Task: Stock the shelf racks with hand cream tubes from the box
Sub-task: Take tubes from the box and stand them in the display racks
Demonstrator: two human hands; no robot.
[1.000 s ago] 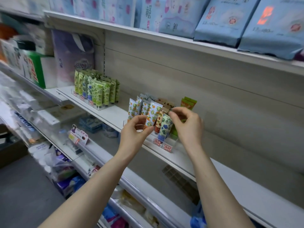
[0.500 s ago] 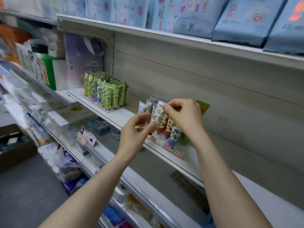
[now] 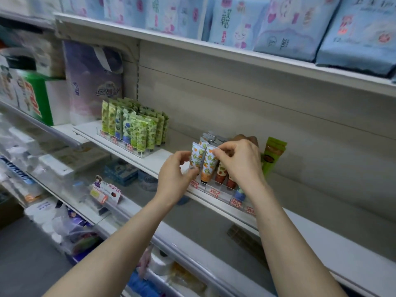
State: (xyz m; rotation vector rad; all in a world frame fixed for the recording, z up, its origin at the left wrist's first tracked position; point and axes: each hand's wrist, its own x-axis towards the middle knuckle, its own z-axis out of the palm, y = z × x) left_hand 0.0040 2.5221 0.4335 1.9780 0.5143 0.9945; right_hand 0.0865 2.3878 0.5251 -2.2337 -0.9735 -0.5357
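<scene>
Standing upright in the clear rack on the white shelf, the orange-print tubes sit centre frame. I see my right hand pinching one tube's top; my left hand, at 9 o'clock, pinches its neighbour. Green tubes stand at 10 o'clock.

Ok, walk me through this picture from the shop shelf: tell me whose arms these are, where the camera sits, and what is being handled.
No machine here: a person's two bare arms, filmed by one wide-angle camera on their head, looking forward and down. The right hand pinches the top of an orange-print tube in the clear rack on the white shelf. The left hand touches the neighbouring tube. Further left stands a second rack of green tubes. Blue packs fill the shelf above.
</scene>
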